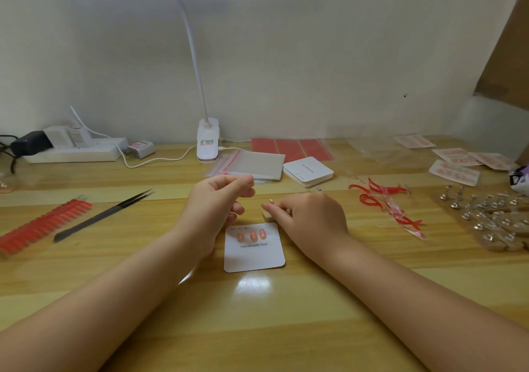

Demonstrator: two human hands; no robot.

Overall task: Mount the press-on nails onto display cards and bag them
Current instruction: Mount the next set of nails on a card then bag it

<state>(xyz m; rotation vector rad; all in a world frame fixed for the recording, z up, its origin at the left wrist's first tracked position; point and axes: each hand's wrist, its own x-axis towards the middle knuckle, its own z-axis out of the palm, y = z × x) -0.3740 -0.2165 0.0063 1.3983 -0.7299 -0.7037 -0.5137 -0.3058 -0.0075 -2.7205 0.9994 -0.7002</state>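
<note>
A white display card [254, 254] printed "Handmade Nail" lies on the wooden table in front of me, with three pink press-on nails [252, 235] stuck in a row near its top edge. My left hand [217, 203] hovers just above the card's upper left, fingers curled; I cannot see anything between them. My right hand [306, 214] rests at the card's upper right corner and pinches a small nail on a stand [270, 201]. A stack of clear zip bags [257, 164] lies behind my hands. A pile of blank white cards [307, 170] sits beside it.
Black tweezers [106, 214] and an orange strip of nail tips [43, 225] lie at left. Red adhesive sheets [292, 148] sit at the back, peeled red strips [386, 203] and several metal nail stands [486, 214] at right, finished cards [455, 171] far right. A clip lamp [207, 142] and power strip [74, 150] line the wall.
</note>
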